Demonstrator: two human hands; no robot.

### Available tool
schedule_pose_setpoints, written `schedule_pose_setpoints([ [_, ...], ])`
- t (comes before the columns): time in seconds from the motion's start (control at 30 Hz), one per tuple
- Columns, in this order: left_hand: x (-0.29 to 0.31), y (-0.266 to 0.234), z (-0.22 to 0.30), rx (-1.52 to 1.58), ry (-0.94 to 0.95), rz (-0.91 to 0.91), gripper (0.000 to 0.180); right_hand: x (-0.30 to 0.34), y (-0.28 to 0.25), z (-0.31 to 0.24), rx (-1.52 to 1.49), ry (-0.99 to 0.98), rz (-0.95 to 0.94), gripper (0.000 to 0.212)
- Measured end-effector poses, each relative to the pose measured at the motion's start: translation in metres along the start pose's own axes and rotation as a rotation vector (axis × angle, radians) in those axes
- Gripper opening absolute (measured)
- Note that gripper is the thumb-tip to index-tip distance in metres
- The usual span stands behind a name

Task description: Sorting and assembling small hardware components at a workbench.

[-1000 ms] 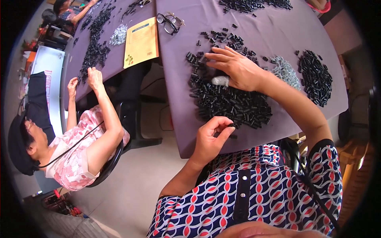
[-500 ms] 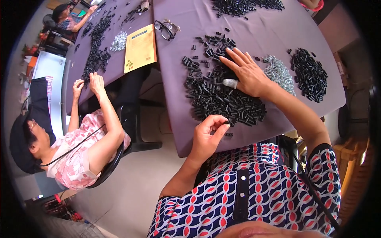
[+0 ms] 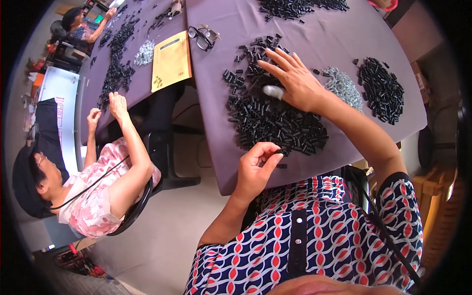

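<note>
Nearest, the left hand (image 3: 256, 167) is hovering at the near edge of the purple tabletop (image 3: 314, 34), its thumb and fingers pinching together on one small black piece (image 3: 275, 154) just this side of the big heap of black pieces (image 3: 275, 123); another loose black piece is lying right at the edge beside it. Beyond that edge, bare floor is opening to the left of the heap. Farther in, the right hand (image 3: 295, 78) is lying flat with fingers spread apart on the far part of the heap, a pale wrap on its thumb, gripping nothing. Right of the heap, a mound of small silvery parts (image 3: 342, 87) is sitting just past the wrist, and a second black pile (image 3: 382, 89) is lying nearer the right edge, with bare cloth between them. Beyond the heap, a pair of glasses (image 3: 204, 35) is resting by the tabletop's left edge, close to a yellow envelope (image 3: 171, 60) on the neighbouring table. Left of the heap, across the gap, a seated person (image 3: 98, 187) is reaching up to that other table
</note>
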State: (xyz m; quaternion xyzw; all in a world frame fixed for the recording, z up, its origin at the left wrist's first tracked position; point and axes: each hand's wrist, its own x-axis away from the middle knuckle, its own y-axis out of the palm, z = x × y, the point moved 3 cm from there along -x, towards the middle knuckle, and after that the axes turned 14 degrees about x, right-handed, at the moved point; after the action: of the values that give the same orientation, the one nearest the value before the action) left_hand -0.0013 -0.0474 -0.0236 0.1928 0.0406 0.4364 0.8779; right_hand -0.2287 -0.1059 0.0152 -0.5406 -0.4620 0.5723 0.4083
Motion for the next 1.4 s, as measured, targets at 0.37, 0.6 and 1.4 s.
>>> schedule_pose_setpoints([
  [0.37, 0.000, 0.004, 0.001, 0.005, 0.041, -0.016, 0.013, 0.072, -0.010, -0.013, -0.029, -0.092, -0.151, 0.080],
  [0.6, 0.000, 0.005, 0.000, -0.021, 0.057, -0.006, 0.013, 0.040, 0.008, -0.021, -0.037, -0.085, -0.054, 0.074],
  [1.4, 0.002, 0.002, -0.001, -0.005, 0.039, -0.019, 0.015, 0.084, -0.032, -0.008, -0.080, 0.039, -0.048, 0.070],
])
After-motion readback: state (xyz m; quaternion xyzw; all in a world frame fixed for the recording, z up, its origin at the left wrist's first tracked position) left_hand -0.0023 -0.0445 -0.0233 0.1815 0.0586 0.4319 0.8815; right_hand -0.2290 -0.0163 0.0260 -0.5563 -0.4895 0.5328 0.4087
